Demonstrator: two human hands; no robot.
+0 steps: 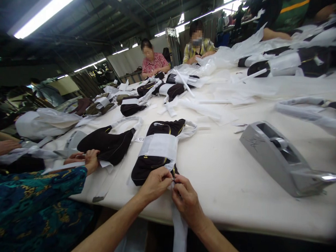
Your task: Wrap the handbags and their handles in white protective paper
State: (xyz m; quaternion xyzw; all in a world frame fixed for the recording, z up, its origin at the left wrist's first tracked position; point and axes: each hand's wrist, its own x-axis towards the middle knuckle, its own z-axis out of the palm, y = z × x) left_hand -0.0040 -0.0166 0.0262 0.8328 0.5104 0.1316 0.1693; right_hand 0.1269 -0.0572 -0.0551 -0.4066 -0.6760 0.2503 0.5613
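Note:
In front of me on the table lies a black bag (144, 166) with yellow zips and a white wrapping band (159, 146) around its middle. Its strap (188, 130) is covered in white wrap at the far side. At the bag's near corner my left hand (156, 184) is closed, pinching the white-wrapped strap end. Right beside it, my right hand (186, 200) is closed on a white wrapping strip (179, 233), which hangs down past the table edge. The fingertips of both hands nearly meet, and the small part between them is too hidden to make out.
A grey tape dispenser (277, 155) stands on the right. To the left, a co-worker's hands (91, 160) touch another black bag (109, 144). Further back on the white table (215, 179) are several wrapped bags and loose white sheets (209, 109). More people work across the table.

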